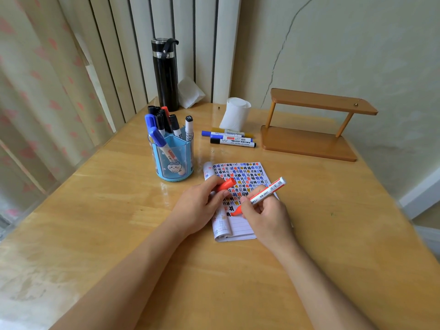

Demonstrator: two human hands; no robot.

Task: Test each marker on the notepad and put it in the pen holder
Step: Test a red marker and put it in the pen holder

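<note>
My right hand (266, 215) grips an uncapped red marker (266, 191) with a white barrel. Its tip touches the notepad (242, 227), an open pad whose page is covered with coloured marks. My left hand (202, 206) rests on the pad's left edge and holds the red cap (226, 184) between thumb and fingers. The blue pen holder (175, 160) stands to the upper left of the pad with several markers in it. Three markers (232, 138) lie on the table behind the pad.
A black flask (165, 75) stands at the back of the wooden table (95, 222). A roll of white paper (235, 113) sits behind the loose markers. A brown wooden rack (309, 125) occupies the back right. A wall is at the right, curtains at the left.
</note>
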